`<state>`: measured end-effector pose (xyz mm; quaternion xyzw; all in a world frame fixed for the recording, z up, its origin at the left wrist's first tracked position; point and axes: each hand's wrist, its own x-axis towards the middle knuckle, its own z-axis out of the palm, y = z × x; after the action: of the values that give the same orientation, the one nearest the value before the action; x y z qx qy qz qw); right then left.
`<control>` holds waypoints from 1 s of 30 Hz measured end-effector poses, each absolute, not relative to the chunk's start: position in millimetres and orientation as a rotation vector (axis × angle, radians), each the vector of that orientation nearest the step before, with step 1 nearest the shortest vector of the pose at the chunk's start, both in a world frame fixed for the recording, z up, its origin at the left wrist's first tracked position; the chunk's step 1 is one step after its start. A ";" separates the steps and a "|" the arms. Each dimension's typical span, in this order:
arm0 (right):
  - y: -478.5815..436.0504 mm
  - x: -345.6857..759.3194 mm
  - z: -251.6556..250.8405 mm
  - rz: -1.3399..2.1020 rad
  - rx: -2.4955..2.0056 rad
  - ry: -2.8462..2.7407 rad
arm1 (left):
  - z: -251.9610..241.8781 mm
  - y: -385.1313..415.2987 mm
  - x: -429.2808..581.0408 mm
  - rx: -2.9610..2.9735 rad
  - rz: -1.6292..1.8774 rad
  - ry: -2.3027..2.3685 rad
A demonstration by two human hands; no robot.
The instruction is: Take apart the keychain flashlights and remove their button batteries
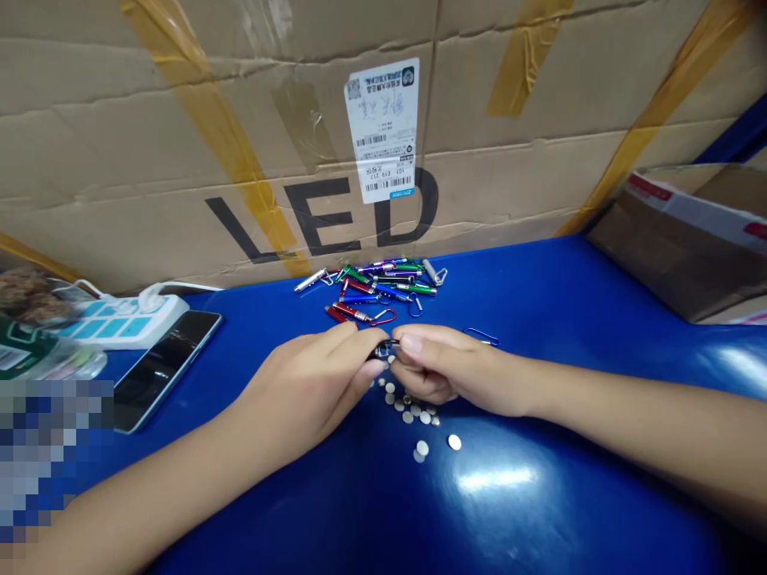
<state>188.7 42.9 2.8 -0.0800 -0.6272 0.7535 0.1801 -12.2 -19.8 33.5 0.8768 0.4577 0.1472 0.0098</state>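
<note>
My left hand point(323, 371) and my right hand point(447, 363) meet over the blue table, fingers closed on a small black carabiner clip point(387, 345). Thumbs and forefingers pinch it from either side. Whatever else lies inside the fingers is hidden. Beneath and in front of my hands several silver button cells point(415, 410) lie scattered. Just beyond is a pile of small keychain flashlights point(392, 281) in red, blue, green, purple and silver, with carabiner clips. Beside my right wrist a blue carabiner clip point(481, 336) shows partly.
A large cardboard box point(509, 168) marked LED stands along the back of the blue table point(509, 511). At the left are a phone point(171, 371), a white power strip point(129, 319) and a plastic bottle point(41, 351). An open carton point(671, 239) stands at the right.
</note>
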 end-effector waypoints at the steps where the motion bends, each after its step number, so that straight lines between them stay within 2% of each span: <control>1: 42.7 188.0 2.0 2.193 -0.217 -1.729 | 32.7 -19.9 -12.4 2.708 0.446 1.437; 5: 41.4 186.7 -0.8 2.216 -0.249 -1.714 | 33.6 -21.4 -9.6 2.557 0.404 1.440; 10: 36.7 187.2 1.1 1.779 -0.398 -2.013 | 36.8 -23.8 -0.5 2.273 0.533 1.249; 15: 27.4 181.4 -0.8 1.369 -0.585 -2.092 | 34.1 -29.2 8.2 2.178 0.562 1.259; 22: 32.3 176.2 2.2 1.153 -0.743 -2.071 | 27.7 -31.0 9.7 2.367 0.371 1.481; 24: 40.0 189.3 14.6 0.919 -0.756 -2.236 | 33.2 -31.6 0.4 2.421 0.395 1.476; 28: 50.5 235.3 26.1 0.133 -0.715 -2.827 | 46.6 -40.0 -25.9 2.483 0.384 1.549; 30: 48.8 256.9 17.5 -0.059 -0.592 -2.951 | 47.9 -45.0 -36.3 2.488 0.345 1.574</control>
<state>256.9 48.8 17.5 -0.1963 -0.9782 -0.0196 0.0653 -36.3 -45.0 47.9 0.8361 0.5289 0.1158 0.0886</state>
